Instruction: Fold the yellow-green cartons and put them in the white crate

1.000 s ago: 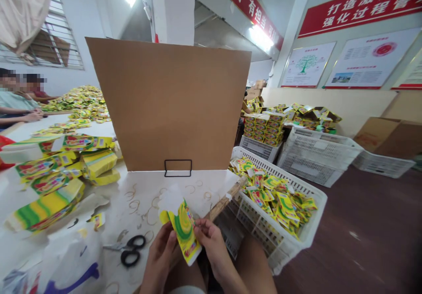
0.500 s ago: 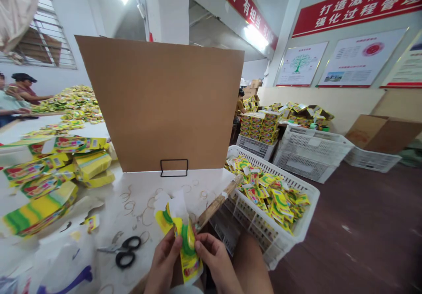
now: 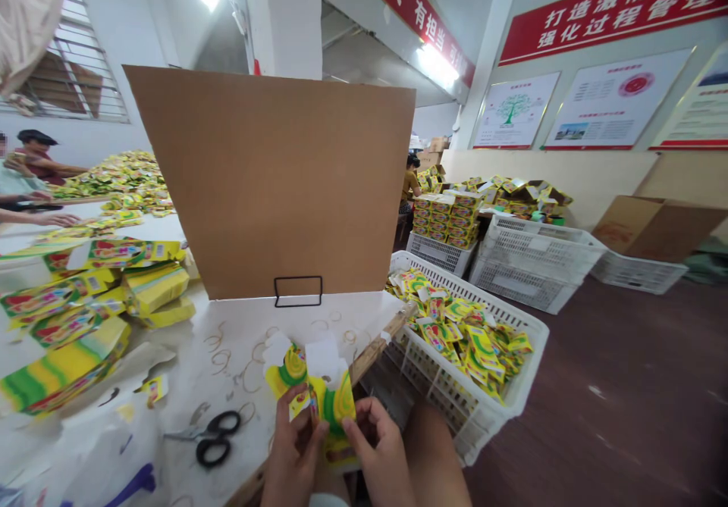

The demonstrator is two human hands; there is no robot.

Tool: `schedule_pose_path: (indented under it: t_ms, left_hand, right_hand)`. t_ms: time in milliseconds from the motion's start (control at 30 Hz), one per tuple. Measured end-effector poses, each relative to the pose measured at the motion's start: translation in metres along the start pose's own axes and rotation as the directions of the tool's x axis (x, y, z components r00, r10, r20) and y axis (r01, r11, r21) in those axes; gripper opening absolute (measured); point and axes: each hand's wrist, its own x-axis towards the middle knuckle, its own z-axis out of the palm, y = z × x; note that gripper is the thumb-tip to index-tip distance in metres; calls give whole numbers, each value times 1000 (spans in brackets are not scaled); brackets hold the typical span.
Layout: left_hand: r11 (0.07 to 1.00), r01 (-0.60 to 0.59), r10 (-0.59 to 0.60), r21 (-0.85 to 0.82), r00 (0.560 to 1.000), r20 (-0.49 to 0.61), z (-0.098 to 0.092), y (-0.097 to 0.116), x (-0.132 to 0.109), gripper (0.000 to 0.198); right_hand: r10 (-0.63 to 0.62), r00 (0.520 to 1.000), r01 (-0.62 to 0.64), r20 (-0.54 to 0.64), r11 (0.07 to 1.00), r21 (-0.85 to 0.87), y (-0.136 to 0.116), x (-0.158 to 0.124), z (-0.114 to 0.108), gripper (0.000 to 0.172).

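Note:
A small yellow and green printed paper box (image 3: pixel 337 405) is between my hands, its white flaps standing up at the top. My left hand (image 3: pixel 293 442) pinches its left side, and my right hand (image 3: pixel 380 442) grips its right edge between thumb and fingers. Another yellow printed panel with a white flap shows above my left fingers; whether it belongs to the same box I cannot tell. Black-handled scissors (image 3: pixel 213 440) lie open on the white table (image 3: pixel 227 393) left of my hands. Several rubber bands (image 3: pixel 221 357) are scattered beyond them.
A large cardboard panel (image 3: pixel 273 189) stands upright ahead, with a black wire stand (image 3: pixel 298 292) at its foot. Bundled flat boxes (image 3: pixel 85 310) and a white plastic bag (image 3: pixel 102 454) lie left. A white crate (image 3: pixel 531 340) of small boxes stands right. People sit at the far left and behind the panel.
The box has turned and opened wider, showing a broader front face and its upright white flaps. Both hands have shifted slightly right. At far left, a person's arm now reaches across the table.

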Motion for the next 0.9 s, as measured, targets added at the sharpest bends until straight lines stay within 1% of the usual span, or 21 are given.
schedule_pose_path:
  t_ms: [33, 67, 167, 233, 367, 500, 667, 800, 900]
  left_hand:
    - [1000, 8, -8, -13, 1000, 24, 0, 0, -1, 67]
    - [1000, 17, -16, -21, 998, 54, 0, 1, -1, 69]
    - [999, 28, -25, -19, 989, 147, -4, 1, 0, 76]
    - [1000, 22, -21, -5, 983, 182, -6, 0, 1, 79]
    - [1000, 16, -17, 6, 974, 226, -8, -2, 2, 87]
    - [997, 63, -48, -52, 964, 262, -8, 1, 2, 94]
    - [983, 124, -74, -136, 942, 327, -9, 5, 1, 81]
    - [975, 136, -64, -178, 931, 360, -9, 5, -3, 74]
    - [974, 144, -67, -174, 919, 390, -9, 4, -7, 62]
  right_hand:
    - [-24, 999, 24, 23, 1000, -18, -3, 0, 0, 22]
    - [-44, 998, 46, 41, 999, -26, -5, 0, -1, 25]
    - [-83, 995, 84, 51, 996, -19, -10, 0, -1, 45]
    - [-92, 994, 93, 52, 996, -13, -13, 1, -2, 52]
    - [-115, 991, 118, 72, 992, -34, -17, 2, -4, 57]
    - [-120, 987, 127, 109, 990, -59, -18, 1, -7, 59]
    - [-145, 975, 154, 169, 987, -39, -17, 2, -11, 54]
    - [-121, 967, 132, 226, 991, -34, -24, 5, -13, 41]
    - [-100, 955, 108, 278, 994, -12, -33, 7, -14, 28]
